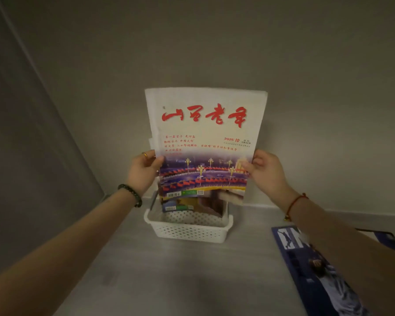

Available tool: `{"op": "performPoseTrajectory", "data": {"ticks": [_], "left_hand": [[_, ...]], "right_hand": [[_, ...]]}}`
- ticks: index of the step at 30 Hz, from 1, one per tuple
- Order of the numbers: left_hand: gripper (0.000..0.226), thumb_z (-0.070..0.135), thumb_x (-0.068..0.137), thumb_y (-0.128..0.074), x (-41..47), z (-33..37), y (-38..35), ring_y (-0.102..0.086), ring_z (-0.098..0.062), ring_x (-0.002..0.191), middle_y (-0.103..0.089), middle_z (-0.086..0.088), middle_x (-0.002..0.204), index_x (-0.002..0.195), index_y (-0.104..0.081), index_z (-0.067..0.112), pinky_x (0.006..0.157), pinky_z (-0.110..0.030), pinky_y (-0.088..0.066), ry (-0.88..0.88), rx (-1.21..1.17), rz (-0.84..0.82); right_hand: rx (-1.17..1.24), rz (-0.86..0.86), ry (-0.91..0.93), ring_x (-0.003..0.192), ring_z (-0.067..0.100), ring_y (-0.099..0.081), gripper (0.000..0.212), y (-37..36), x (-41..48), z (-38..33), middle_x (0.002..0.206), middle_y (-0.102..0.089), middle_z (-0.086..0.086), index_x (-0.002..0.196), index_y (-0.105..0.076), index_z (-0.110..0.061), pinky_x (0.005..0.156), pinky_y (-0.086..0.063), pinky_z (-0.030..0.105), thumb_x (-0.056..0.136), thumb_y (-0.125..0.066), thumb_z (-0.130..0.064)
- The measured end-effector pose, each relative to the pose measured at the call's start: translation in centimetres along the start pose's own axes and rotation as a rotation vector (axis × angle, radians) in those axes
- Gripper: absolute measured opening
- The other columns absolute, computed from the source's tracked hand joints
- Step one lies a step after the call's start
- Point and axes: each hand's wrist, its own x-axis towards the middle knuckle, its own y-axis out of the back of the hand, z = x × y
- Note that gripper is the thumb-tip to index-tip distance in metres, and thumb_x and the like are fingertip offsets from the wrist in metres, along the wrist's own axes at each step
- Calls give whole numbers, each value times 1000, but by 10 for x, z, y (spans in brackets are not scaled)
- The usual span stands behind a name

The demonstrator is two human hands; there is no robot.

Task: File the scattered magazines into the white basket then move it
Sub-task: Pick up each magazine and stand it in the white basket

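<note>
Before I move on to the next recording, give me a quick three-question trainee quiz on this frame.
1. True or false: the left hand and the right hand both hold the red-titled magazine upright.
2. Multiple choice: the white basket is A) empty, B) already holding magazines, C) tipped on its side.
3. Fill in: a dark blue magazine lies unfiled on the surface to the basket's ___.
Key: 1 true; 2 B; 3 right.
</note>
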Motion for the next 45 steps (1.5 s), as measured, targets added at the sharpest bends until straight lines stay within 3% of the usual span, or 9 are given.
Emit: {"op": "performPoseTrajectory", "data": {"ticks": [8, 14, 19, 24, 28, 34, 38, 41, 45], "left_hand": [[21, 8, 87, -53, 45, -66, 23, -61, -21, 87, -64, -10, 101, 106, -61, 0, 68, -26, -50, 152, -18, 96], [17, 9, 81, -62, 55, -118, 10, -60, -22, 84, -63, -6, 94, 98, -62, 5, 72, -32, -50, 288, 3, 182], [19, 10, 77, -67, 63, -133, 7, -56, -14, 80, -60, -2, 95, 93, -57, 11, 57, -16, -41, 269, 29, 272], [37, 8, 84, -58, 70, -136, -1, -56, -19, 97, -58, -2, 109, 120, -51, 9, 82, -35, -51, 210, 57, 160], [28, 11, 89, -52, 73, -136, -6, -62, -27, 99, -65, -11, 114, 116, -58, 8, 86, -44, -53, 211, 84, 129], [27, 16, 89, -52, 73, -136, -1, -61, -20, 88, -67, -7, 107, 113, -61, 9, 66, -22, -49, 202, 108, 122], [35, 24, 87, -55, 66, -131, -6, -61, -27, 99, -65, -13, 117, 119, -56, 8, 87, -40, -52, 248, 120, 119], [51, 29, 84, -60, 54, -124, -7, -56, -29, 110, -57, -13, 128, 127, -47, 6, 92, -39, -46, 287, 121, 199], [55, 29, 84, -60, 29, -111, -10, -49, -29, 119, -47, -11, 137, 131, -40, 8, 99, -44, -43, 296, 44, 279]], "right_hand": [[-105, 83, -106, 56, 1, -55, 9, -76, 25, 32, 69, -61, 2, 81, -61, -3, 40, -38, 2, 84, -61, -11], [-210, 71, -208, 58, 4, -55, 14, -98, 25, 76, 75, -63, 3, 84, -65, -6, 48, -40, 11, 89, -52, -11], [-212, 173, -233, 58, 3, -56, 6, -105, 31, 92, 71, -62, -2, 78, -65, -14, 45, -38, 8, 83, -61, -13], [-110, 281, -282, 63, -4, -49, 28, -104, 34, 98, 91, -58, -1, 106, -53, -13, 38, -36, 1, 81, -65, -15], [-241, 172, -219, 71, 9, -57, 16, -110, 35, 96, 102, -68, 5, 100, -63, -9, 50, -37, 5, 89, -52, -14], [-318, 91, -146, 63, 6, -56, 17, -105, 38, 90, 97, -66, 3, 90, -60, -10, 50, -41, 5, 93, -45, -16], [-279, -23, -258, 85, 19, -61, 24, -92, 35, 86, 113, -65, 11, 110, -57, -6, 58, -42, 9, 93, -46, -17], [-224, -32, -332, 108, 23, -56, 41, -70, 24, 82, 128, -56, 12, 130, -44, -6, 84, -43, 22, 91, -50, -17], [-179, 47, -326, 107, 28, -59, 36, -13, -1, 83, 123, -59, 16, 124, -52, -6, 95, -46, 34, 89, -52, -13]]}}
